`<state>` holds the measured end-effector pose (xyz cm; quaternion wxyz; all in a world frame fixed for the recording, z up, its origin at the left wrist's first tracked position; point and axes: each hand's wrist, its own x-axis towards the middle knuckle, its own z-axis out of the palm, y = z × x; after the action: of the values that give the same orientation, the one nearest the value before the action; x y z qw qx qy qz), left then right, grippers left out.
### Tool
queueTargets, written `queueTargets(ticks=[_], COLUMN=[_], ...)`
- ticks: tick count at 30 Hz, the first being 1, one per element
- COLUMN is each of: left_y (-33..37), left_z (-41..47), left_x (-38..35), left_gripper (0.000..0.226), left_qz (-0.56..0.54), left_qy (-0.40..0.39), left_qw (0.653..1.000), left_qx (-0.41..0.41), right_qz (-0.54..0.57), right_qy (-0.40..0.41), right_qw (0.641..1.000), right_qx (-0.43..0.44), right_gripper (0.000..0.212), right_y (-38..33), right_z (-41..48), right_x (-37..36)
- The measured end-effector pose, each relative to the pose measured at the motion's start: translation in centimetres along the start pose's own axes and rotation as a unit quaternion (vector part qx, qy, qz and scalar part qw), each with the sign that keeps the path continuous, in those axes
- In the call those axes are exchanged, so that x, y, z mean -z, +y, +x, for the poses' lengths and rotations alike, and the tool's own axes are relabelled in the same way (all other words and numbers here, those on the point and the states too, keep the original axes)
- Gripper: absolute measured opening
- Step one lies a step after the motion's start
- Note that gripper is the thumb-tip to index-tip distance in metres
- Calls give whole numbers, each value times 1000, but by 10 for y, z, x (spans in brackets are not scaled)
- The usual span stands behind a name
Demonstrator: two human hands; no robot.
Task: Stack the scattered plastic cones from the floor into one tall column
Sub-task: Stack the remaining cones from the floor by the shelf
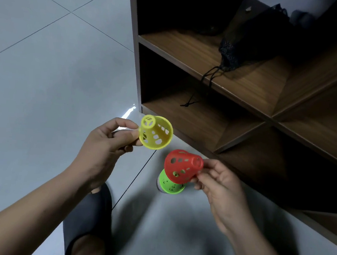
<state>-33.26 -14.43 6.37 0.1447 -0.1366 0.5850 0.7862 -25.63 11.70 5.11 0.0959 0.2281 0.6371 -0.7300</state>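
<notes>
Three cones show near the frame's centre, one of each colour. The left hand [104, 148] pinches the yellow cone [155, 133] by its narrow end between thumb and curled fingers, tilted in the air. Lower right of it, the right hand [221, 186] pinches the red cone [182, 165] by its tip, just above the green cone [171, 186] standing on the tiled floor [45, 74]. One wooden shelf unit [211, 55] at the upper right holds one black mesh bag [250, 38].
</notes>
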Motion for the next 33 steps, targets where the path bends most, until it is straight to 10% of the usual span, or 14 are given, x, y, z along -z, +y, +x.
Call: queueTargets(ticks=[8,21,33], left_y=[2,-51,-116], left_z=[-20,3,19], left_x=[-16,-17,-15], left_gripper=[18,15,55], left_qz=[124,371,201], left_qy=[-166,-113,-150], left_qw=[978,922,927], left_qx=[11,21,281], right_qz=[-137,-196,22], right_qy=[71,102,87], right_qw=[988,975,969], right_qx=[13,-17,-231], right_gripper=[16,18,42], right_y=[34,74,110], right_z=[-1,9,28], right_x=[-1,7,-8])
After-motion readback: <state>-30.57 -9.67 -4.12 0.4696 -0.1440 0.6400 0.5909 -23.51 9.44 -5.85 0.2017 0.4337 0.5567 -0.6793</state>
